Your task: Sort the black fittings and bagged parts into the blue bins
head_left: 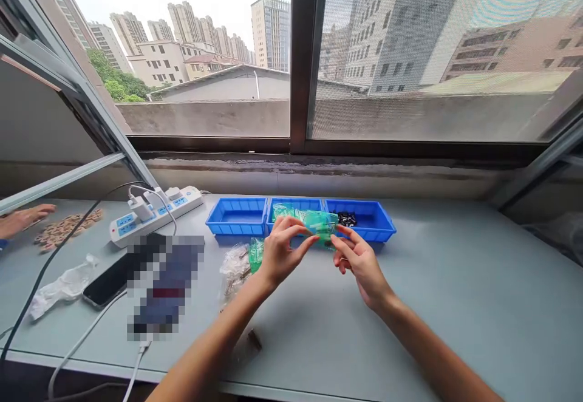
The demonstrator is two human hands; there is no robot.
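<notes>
Both of my hands are bare. On my left hand (285,248) and right hand (361,263), I record slim fingers (295,230) and a tapering thumb (306,245); fingernail detail is too small to report. My left wrist (265,285) and right wrist (386,302) are uncovered and narrow. My left forearm (218,341) and right forearm (430,338) are bare throughout their visible length, smooth-sided, broadening toward the lower edge of view.
</notes>
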